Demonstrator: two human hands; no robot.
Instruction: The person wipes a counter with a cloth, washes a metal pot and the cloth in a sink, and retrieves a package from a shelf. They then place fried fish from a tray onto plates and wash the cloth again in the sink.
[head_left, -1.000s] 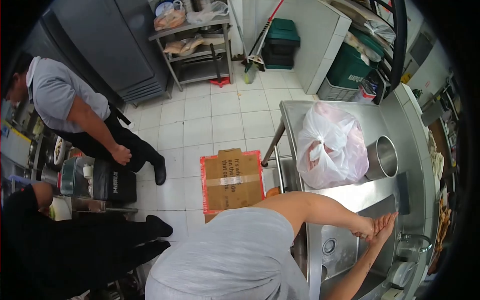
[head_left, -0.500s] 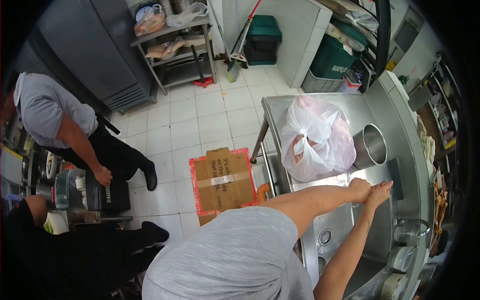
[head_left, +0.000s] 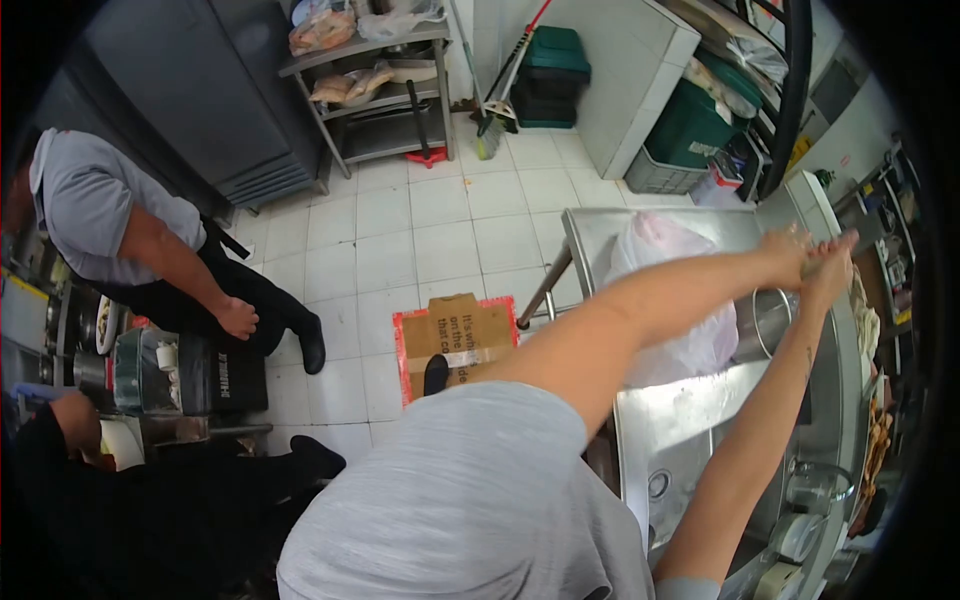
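My left hand [head_left: 787,257] and my right hand [head_left: 826,268] are together, arms stretched over the far side of the steel sink counter [head_left: 680,405]. The left hand's fingers are bent against the right; a few right fingertips point up and outward. Blur and overlap hide what, if anything, is between them. Below my hands stands a tall steel pot [head_left: 766,322], partly covered by my right forearm. A knotted white plastic bag [head_left: 688,350] with pinkish contents sits beside it, crossed by my left arm.
A faucet [head_left: 838,484] and containers [head_left: 797,535] line the counter's right side. A flattened cardboard box [head_left: 462,325] lies on the tiled floor, with a black shoe over it. A co-worker [head_left: 120,220] stands at left; another person in black [head_left: 180,510] is at lower left. Steel shelves [head_left: 385,130] stand behind.
Both hands have moved up and away, from beside the pot to above it. My left arm now crosses the bag. The view has shifted, and a black shoe now shows over the cardboard.
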